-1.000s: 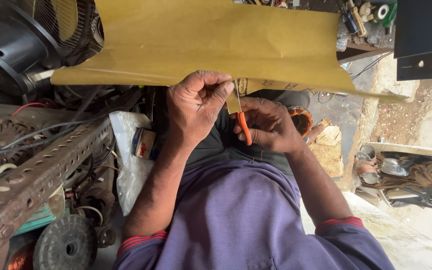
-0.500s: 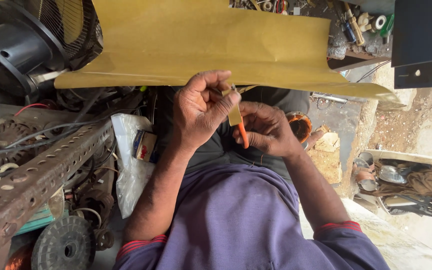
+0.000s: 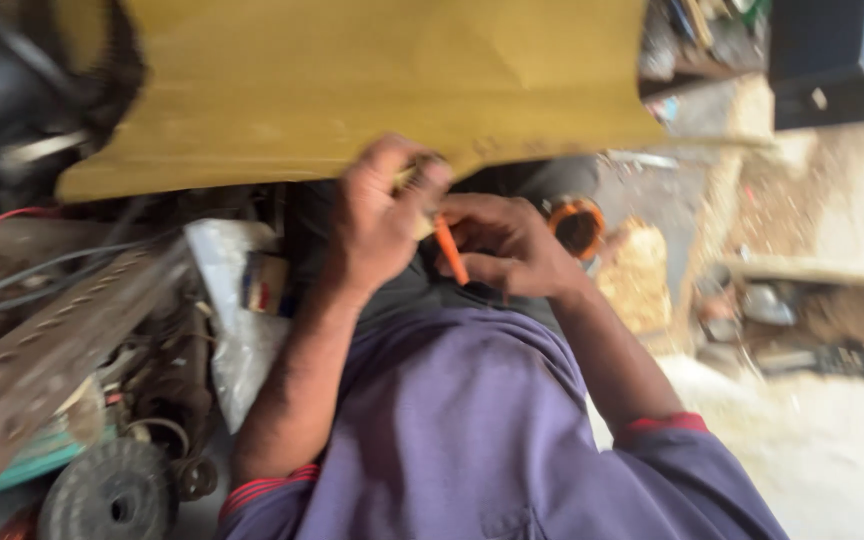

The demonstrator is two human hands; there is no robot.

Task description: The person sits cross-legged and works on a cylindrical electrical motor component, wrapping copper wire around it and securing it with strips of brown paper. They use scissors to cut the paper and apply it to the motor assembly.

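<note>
At frame centre my left hand (image 3: 377,225) pinches the lower edge of the yellow sheet (image 3: 352,85); my right hand (image 3: 507,245) grips an orange-handled tool (image 3: 450,250) just beside it.

above: broad mustard-yellow sheet (image 3: 352,90) is blocking upward reach | left: rusty perforated metal angle bar (image 3: 52,350) and tangled wires are crowding in | right: pale sandy ground (image 3: 832,440) is lying open

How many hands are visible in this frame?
2: the left hand grips the yellow sheet's edge; the right hand beside it holds an orange tool.
</note>
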